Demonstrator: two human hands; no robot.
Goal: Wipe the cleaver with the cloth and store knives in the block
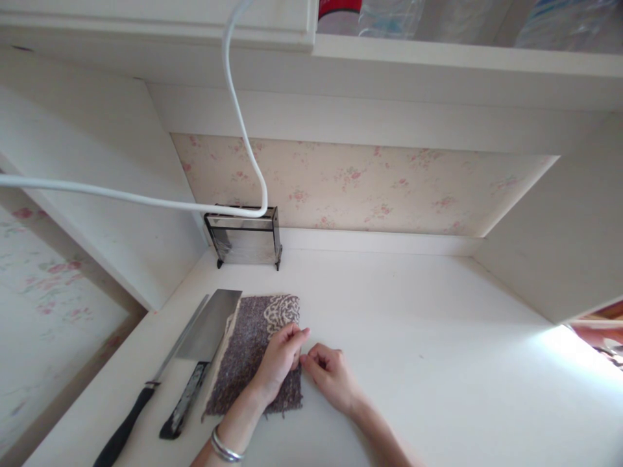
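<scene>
A small grey-brown mat (246, 353) with a cream pattern at its far end lies flat on the white counter (413, 363). My left hand (281, 359) rests on the mat and pinches its right edge with closed fingers. My right hand (329, 376) sits just right of the mat, fingers curled in, touching the same edge. A silver bangle is on my left wrist. A cleaver (202, 350) with a dark handle lies along the mat's left side, its blade partly under the mat's corner. A long thin knife (146, 395) with a black handle lies left of the cleaver.
A black-framed knife rack (244, 237) stands at the back left against the floral wall. A white cable (146, 198) runs from the left to the rack and up. Cabinet walls close in both sides; a shelf with bottles (389, 16) hangs overhead.
</scene>
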